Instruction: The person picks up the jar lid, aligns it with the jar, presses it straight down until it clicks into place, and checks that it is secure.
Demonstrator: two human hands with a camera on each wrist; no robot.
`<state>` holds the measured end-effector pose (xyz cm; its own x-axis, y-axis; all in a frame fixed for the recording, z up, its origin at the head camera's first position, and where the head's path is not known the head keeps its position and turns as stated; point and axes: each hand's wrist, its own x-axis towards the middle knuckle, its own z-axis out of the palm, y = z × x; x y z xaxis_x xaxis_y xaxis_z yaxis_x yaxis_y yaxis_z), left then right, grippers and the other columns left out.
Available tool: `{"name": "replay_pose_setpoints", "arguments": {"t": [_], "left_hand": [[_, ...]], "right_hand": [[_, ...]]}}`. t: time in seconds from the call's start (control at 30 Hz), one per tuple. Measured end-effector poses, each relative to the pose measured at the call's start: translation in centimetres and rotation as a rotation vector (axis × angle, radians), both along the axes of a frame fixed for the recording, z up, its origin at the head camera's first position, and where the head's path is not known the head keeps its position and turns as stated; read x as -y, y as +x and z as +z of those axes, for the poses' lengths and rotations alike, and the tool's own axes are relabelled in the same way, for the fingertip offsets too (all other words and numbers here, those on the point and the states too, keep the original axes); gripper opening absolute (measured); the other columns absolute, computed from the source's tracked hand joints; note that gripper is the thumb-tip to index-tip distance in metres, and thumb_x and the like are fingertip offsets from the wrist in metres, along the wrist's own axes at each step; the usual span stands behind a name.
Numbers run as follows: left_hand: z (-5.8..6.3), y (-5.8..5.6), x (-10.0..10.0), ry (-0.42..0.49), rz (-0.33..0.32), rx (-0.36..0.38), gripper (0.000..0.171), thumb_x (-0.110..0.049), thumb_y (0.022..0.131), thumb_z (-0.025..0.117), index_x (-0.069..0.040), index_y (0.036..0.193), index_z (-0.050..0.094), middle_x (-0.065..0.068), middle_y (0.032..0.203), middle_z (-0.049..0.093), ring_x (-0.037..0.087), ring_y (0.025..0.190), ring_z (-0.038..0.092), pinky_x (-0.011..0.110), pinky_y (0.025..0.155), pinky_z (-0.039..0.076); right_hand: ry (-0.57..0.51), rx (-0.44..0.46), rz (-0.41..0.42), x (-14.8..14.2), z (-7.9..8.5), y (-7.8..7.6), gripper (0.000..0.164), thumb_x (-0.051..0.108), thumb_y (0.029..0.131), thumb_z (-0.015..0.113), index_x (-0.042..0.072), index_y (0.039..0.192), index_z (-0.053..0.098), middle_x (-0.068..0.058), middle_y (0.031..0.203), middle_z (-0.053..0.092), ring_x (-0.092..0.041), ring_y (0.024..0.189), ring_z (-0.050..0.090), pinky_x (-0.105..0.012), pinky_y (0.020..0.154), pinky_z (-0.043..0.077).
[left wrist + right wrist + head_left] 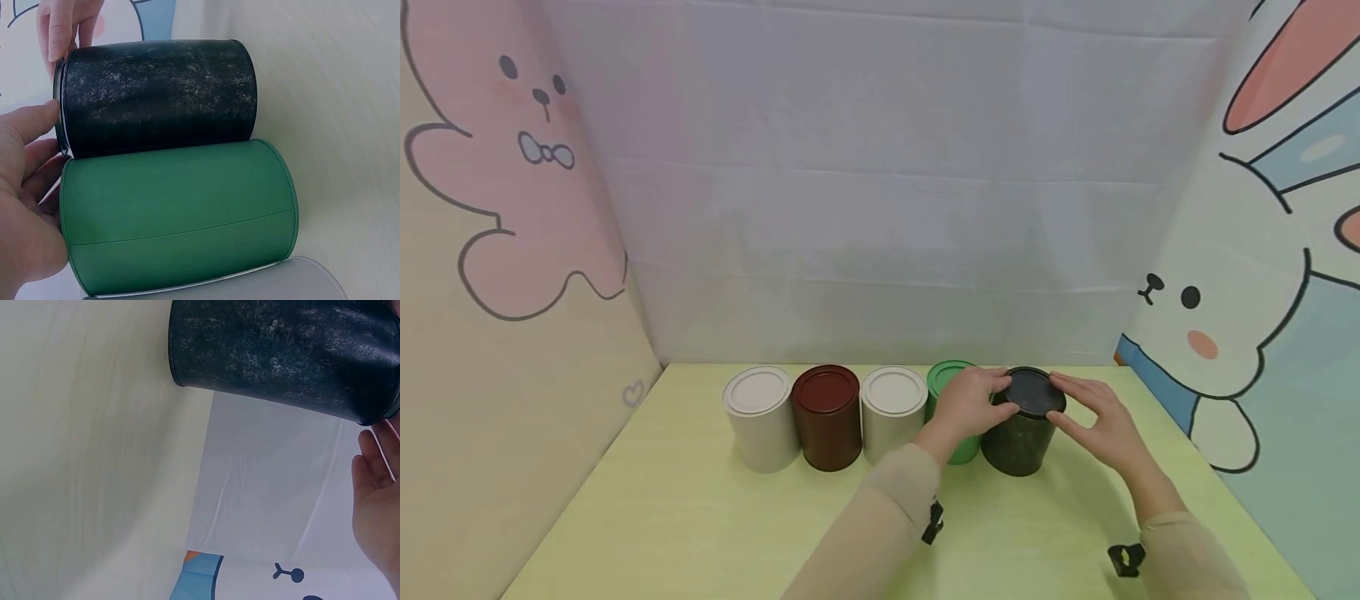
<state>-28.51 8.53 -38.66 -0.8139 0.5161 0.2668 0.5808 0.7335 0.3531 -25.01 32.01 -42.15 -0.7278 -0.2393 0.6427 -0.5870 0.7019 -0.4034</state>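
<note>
A black canister (1018, 450) with a mottled surface stands at the right end of a row, its black lid (1033, 392) on top. My left hand (967, 404) grips the lid's left edge with thumb and fingers, reaching over the green canister (964, 451). On the opposite edge, my right hand (1108, 425) holds the lid between thumb and fingertips. A narrow gap shows between lid and canister body in the left wrist view. There the green canister sits right beside the black one. Most of the right hand's fingertips fall outside the right wrist view.
Left of the green canister stand a white canister (891, 425), a dark red canister (827, 429) and another white canister (763, 433), all lidded. They stand on a pale yellow table (685, 517). A white cloth backdrop (880, 208) rises behind, with cartoon-printed panels at both sides.
</note>
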Motion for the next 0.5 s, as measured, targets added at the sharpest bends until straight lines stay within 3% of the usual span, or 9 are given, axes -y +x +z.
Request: {"name": "replay_pose_setpoints", "arguments": {"t": [0.2,0.33,0.4,0.5], "left_hand": [[0.2,0.25,-0.26,-0.107,0.019,-0.035,0.047,-0.044,0.096,0.063,-0.025,0.14,0.059,-0.011,0.146,0.05,0.011,0.13,0.05,0.024,0.1,0.044],[0.08,0.3,-0.33,-0.174,-0.007,-0.051,0.047,-0.043,0.1,0.057,-0.024,0.143,0.055,-0.007,0.151,0.044,0.011,0.134,0.045,0.024,0.105,0.04],[-0.04,0.4,-0.28,-0.188,-0.017,-0.06,0.046,-0.042,0.101,0.055,-0.024,0.144,0.054,-0.006,0.153,0.041,0.01,0.137,0.041,0.024,0.107,0.038],[-0.18,0.7,-0.12,-0.19,-0.026,-0.095,0.046,-0.041,0.101,0.055,-0.024,0.144,0.054,-0.005,0.154,0.04,0.009,0.139,0.038,0.023,0.109,0.035]], "right_hand": [[0.001,0.031,0.016,0.11,-0.03,-0.09,0.055,0.009,0.082,0.08,0.001,0.133,0.062,-0.022,0.131,0.059,-0.04,0.118,0.047,-0.063,0.092,0.036],[0.005,0.03,0.026,0.0,-0.14,0.02,0.054,0.01,0.083,0.079,0.002,0.134,0.062,-0.019,0.134,0.059,-0.042,0.119,0.048,-0.063,0.093,0.036],[0.014,0.026,0.022,-0.13,-0.26,0.12,0.053,0.01,0.084,0.078,0.004,0.134,0.062,-0.016,0.137,0.058,-0.04,0.121,0.047,-0.055,0.098,0.036],[0.02,-0.002,0.023,-0.38,-0.55,0.31,0.054,0.008,0.083,0.078,0.006,0.134,0.062,-0.011,0.139,0.057,-0.026,0.126,0.047,-0.031,0.105,0.033]]}}
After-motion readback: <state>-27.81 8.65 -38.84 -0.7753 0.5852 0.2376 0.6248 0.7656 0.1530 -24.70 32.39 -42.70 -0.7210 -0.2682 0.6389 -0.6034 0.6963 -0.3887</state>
